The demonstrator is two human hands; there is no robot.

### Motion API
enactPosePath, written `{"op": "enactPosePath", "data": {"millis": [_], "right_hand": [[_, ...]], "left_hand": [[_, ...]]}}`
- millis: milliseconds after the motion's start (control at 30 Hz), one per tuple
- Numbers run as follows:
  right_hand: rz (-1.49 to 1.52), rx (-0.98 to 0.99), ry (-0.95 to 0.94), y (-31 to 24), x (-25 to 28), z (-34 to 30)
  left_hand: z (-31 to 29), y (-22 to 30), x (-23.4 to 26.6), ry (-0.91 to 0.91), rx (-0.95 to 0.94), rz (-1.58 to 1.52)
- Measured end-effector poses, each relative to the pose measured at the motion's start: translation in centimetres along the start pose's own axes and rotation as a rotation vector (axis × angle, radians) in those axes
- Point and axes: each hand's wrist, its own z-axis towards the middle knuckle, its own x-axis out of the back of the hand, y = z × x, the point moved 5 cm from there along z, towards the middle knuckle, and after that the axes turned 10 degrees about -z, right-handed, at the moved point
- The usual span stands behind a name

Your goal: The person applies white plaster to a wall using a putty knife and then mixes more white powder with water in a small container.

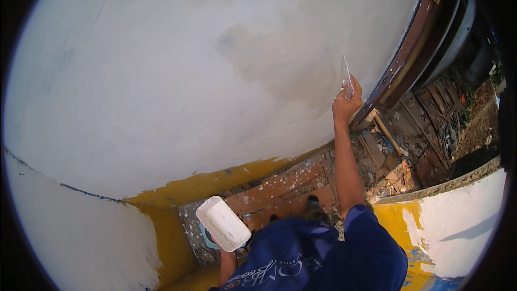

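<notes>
My right hand (346, 103) is raised at the right, its fingers closed around a thin, flat putty knife (345, 73). The blade points up and stands close against the large wall (161, 86), whose coat is pale with a damp-looking beige patch left of the knife. Low in front of me, my left hand (217, 241) holds a white rectangular tub (235, 243) from below. White paste smears the tub's inside. Most of the left hand's fingers are hidden beneath it.
A yellow band (210, 186) runs along the wall's foot. Paint-spattered boards (285, 186) cover the floor under me. A dark red frame (406, 48) edges the wall at right, beyond which lie a wooden-handled tool (389, 133) and rubble. A low yellow-and-white wall (447, 221) stands at lower right.
</notes>
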Motion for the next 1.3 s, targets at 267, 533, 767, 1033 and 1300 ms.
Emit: {"op": "enactPosePath", "data": {"millis": [267, 533, 767, 1033, 1300], "right_hand": [[0.021, 0.146, -0.189, -8.4, -2.7, -2.7], [0.224, 0.2, -0.641, -14.5, -2.9, -17.1], [0.043, 0.013, -0.104, -6.8, -1.1, -1.4], [0.133, 0.232, -0.33, -14.8, -3.3, -11.9], [0.363, -0.033, -0.626, -10.4, -1.2, -15.2]], "left_hand": [[-0.9, 0.1, 0.9, 0.029, -0.033, -0.011], [1.4, -0.2, 0.1, -0.035, -0.001, 0.026], [0.7, 0.9, 1.2, -0.007, -0.043, -0.017], [0.6, 1.0, 0.7, 0.009, -0.018, -0.029], [1.6, 1.4, 0.8, 0.014, 0.007, -0.02]]}}
